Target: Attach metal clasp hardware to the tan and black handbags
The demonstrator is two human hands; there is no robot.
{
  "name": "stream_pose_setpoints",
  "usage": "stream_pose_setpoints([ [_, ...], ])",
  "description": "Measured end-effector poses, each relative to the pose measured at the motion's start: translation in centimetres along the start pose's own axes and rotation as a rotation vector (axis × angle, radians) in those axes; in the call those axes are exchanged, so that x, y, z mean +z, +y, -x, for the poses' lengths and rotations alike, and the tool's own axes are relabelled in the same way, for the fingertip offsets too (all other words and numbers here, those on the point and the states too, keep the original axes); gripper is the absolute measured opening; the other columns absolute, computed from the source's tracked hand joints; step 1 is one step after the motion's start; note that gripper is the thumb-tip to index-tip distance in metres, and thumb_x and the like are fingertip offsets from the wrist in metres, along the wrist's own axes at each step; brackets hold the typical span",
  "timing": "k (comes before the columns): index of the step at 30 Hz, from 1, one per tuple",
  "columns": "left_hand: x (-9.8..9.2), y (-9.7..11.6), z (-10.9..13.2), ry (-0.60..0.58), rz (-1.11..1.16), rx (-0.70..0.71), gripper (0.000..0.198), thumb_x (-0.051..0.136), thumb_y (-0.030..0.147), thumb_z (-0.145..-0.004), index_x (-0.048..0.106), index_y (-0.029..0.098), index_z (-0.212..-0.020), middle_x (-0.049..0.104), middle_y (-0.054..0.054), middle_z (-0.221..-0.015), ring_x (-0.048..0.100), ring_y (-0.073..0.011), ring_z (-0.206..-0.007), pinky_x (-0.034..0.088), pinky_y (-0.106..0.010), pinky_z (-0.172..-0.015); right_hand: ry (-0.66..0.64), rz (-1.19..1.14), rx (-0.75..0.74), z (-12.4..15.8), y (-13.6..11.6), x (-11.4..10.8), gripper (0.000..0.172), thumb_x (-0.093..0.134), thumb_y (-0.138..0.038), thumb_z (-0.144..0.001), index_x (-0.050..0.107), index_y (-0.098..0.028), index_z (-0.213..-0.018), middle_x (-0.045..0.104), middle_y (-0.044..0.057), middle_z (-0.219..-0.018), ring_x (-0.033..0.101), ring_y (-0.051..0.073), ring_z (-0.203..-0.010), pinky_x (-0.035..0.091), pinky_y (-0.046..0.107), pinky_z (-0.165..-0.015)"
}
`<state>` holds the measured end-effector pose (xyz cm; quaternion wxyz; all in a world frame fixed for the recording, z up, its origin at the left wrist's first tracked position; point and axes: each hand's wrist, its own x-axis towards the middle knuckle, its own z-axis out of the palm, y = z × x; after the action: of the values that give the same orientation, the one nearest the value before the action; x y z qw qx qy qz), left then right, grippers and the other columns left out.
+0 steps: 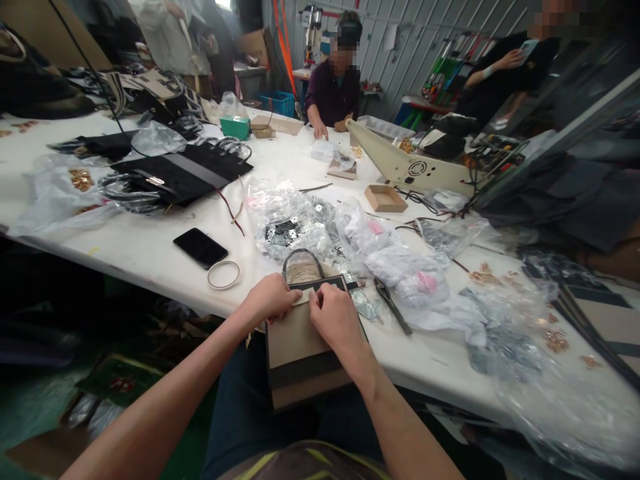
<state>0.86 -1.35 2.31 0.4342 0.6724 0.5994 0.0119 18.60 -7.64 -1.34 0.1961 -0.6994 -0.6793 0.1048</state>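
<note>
A tan handbag panel with black bands, the handbag (295, 353), leans on the table's front edge above my lap, its dark handle (303, 253) arching at the top. My left hand (274, 297) is closed at the bag's upper edge, fingers pressed on a small pale strip (303, 297). On the strip's other side, my right hand (336, 313) is closed in a pinch against the bag's face. Whether its fingertips grip the strip is hidden. Pliers with dark handles (393, 307) lie just right of the bag.
Plastic bags of metal parts (295, 220) cover the middle of the white table (125, 247). To the left lie a phone (200, 248), a bangle (223, 274) and black handbags (185, 173). A cardboard box (385, 198) sits farther back. A person (335, 87) works at the far side.
</note>
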Motion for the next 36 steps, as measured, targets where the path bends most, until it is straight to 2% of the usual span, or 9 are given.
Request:
stream_pose_setpoints([
  [5, 0.0, 0.0, -0.7, -0.033, -0.001, -0.001, 0.05, 0.059, 0.045, -0.093, 0.061, 0.02, -0.05, 0.063, -0.008, -0.047, 0.061, -0.0217, -0.038, 0.05, -0.032, -0.047, 0.001, -0.013, 0.043, -0.3, 0.2, -0.8, 0.028, 0.067, -0.038, -0.108, 0.068, -0.022, -0.084, 0.074, 0.01, -0.084, 0.068, 0.025, -0.079, 0.044, 0.036, -0.073],
  [9, -0.4, 0.1, -0.9, -0.11, 0.007, -0.026, 0.053, 0.058, 0.045, -0.097, 0.06, 0.02, -0.051, 0.06, -0.006, -0.045, 0.06, -0.0211, -0.038, 0.049, -0.031, -0.046, 0.091, -0.253, -0.172, -0.5, 0.8, -0.5, 0.012, 0.067, -0.023, -0.105, 0.078, -0.021, -0.101, 0.077, 0.009, -0.104, 0.072, 0.023, -0.096, 0.051, 0.034, -0.086],
  [14, -1.3, -0.8, 0.2, -0.175, 0.163, 0.037, 0.051, 0.057, 0.044, -0.101, 0.061, 0.021, -0.056, 0.057, -0.002, -0.044, 0.053, -0.017, -0.036, 0.043, -0.027, -0.042, 0.012, -0.337, -0.179, -1.6, 1.2, 0.1, 0.015, 0.077, -0.019, -0.097, 0.085, -0.022, -0.085, 0.078, 0.004, -0.088, 0.072, 0.02, -0.085, 0.052, 0.033, -0.081],
  [21, -0.5, -2.8, 2.8, 0.009, 0.119, 0.068, 0.051, 0.061, 0.051, -0.098, 0.059, 0.022, -0.056, 0.058, -0.003, -0.043, 0.054, -0.0168, -0.038, 0.035, -0.027, -0.043, -0.132, -0.297, -0.063, -3.0, 0.7, -1.0, 0.015, 0.084, -0.022, -0.091, 0.086, -0.023, -0.076, 0.082, 0.003, -0.084, 0.073, 0.02, -0.079, 0.05, 0.033, -0.077],
  [25, 0.3, -3.3, 2.3, -0.018, 0.192, 0.081, 0.042, 0.061, 0.044, -0.096, 0.067, 0.02, -0.063, 0.069, -0.004, -0.055, 0.059, -0.017, -0.045, 0.037, -0.027, -0.048, -0.119, -0.214, -0.101, -3.1, 0.5, -0.7, 0.017, 0.083, -0.025, -0.091, 0.084, -0.024, -0.074, 0.08, 0.004, -0.082, 0.071, 0.02, -0.076, 0.049, 0.034, -0.076],
  [28, -0.2, -2.1, 2.6, 0.098, 0.241, 0.158, 0.036, 0.064, 0.038, -0.092, 0.072, 0.017, -0.065, 0.058, 0.001, -0.051, 0.048, -0.0132, -0.048, 0.028, -0.026, -0.048, -0.106, -0.128, -0.139, -3.1, 0.3, -0.2, 0.022, 0.078, -0.025, -0.093, 0.082, -0.024, -0.072, 0.079, 0.006, -0.082, 0.071, 0.021, -0.077, 0.048, 0.034, -0.074],
  [31, -2.0, 0.4, 5.4, 0.264, 0.318, 0.277, 0.042, 0.065, 0.037, -0.095, 0.068, 0.016, -0.059, 0.043, 0.004, -0.048, 0.037, -0.0105, -0.05, 0.022, -0.026, -0.049, -0.084, -0.045, -0.14, -3.0, 0.0, 0.2, 0.023, 0.077, -0.024, -0.092, 0.079, -0.023, -0.069, 0.078, 0.008, -0.081, 0.068, 0.021, -0.075, 0.046, 0.034, -0.071],
  [35, -4.5, 1.6, 11.4, 0.649, 0.559, 0.227, 0.039, 0.075, 0.054, -0.097, 0.079, 0.018, -0.084, 0.055, 0.004, -0.053, 0.042, -0.0105, -0.046, 0.026, -0.022, -0.043, -0.05, -0.225, -0.157, -2.5, 1.0, 0.0, 0.023, 0.077, -0.026, -0.095, 0.08, -0.023, -0.072, 0.079, 0.007, -0.085, 0.07, 0.02, -0.08, 0.049, 0.034, -0.078],
  [36, -4.4, 1.1, 12.5, 0.66, 0.619, 0.198, 0.04, 0.075, 0.057, -0.098, 0.079, 0.019, -0.088, 0.058, 0.004, -0.054, 0.044, -0.0105, -0.046, 0.027, -0.021, -0.043, -0.039, -0.352, -0.133, -2.2, 1.4, -0.3, 0.022, 0.076, -0.029, -0.097, 0.083, -0.023, -0.076, 0.08, 0.006, -0.086, 0.071, 0.02, -0.081, 0.05, 0.034, -0.079],
])
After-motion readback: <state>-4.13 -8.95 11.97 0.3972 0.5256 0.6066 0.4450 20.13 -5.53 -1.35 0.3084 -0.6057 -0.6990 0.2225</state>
